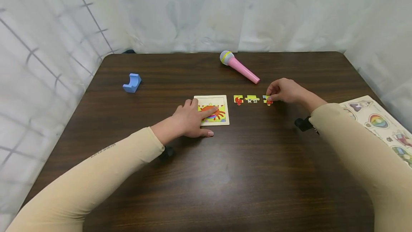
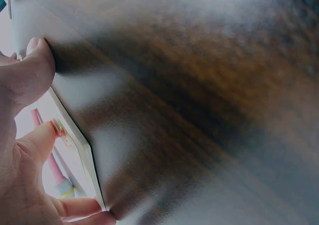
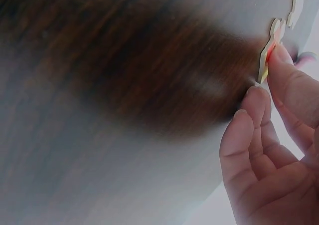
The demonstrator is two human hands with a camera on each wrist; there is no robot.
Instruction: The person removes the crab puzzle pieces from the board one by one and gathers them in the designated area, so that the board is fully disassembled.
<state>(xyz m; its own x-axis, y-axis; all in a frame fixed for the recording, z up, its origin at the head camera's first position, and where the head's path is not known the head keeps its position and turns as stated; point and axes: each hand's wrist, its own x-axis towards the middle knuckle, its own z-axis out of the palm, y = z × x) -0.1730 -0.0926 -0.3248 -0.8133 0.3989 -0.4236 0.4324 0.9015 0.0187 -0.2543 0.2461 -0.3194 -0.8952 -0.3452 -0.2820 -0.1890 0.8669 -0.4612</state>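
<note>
A small wooden-framed crab puzzle [image 1: 210,100] lies flat on the table under my left hand [image 1: 190,119]. The left index finger stretches across the crab picture, and the thumb rests on the table by the near edge. In the left wrist view, other fingertips touch the pale frame [image 2: 91,157]. My right hand [image 1: 286,90] pinches a yellow, red and blue puzzle piece [image 1: 265,97] at the table surface. A thumb [image 3: 289,75] covers part of that piece in the right wrist view. Left of it lie a yellow piece with eyes [image 1: 252,98] and a yellow-red piece [image 1: 238,99].
Behind the pieces lies a pink toy microphone [image 1: 243,69]. A light blue curved block [image 1: 132,83] stands at the far left. Under the right forearm, at the right edge, is a board with printed pictures [image 1: 363,105]. Pale curtains [image 1: 193,13] surround the brown table [image 1: 225,182].
</note>
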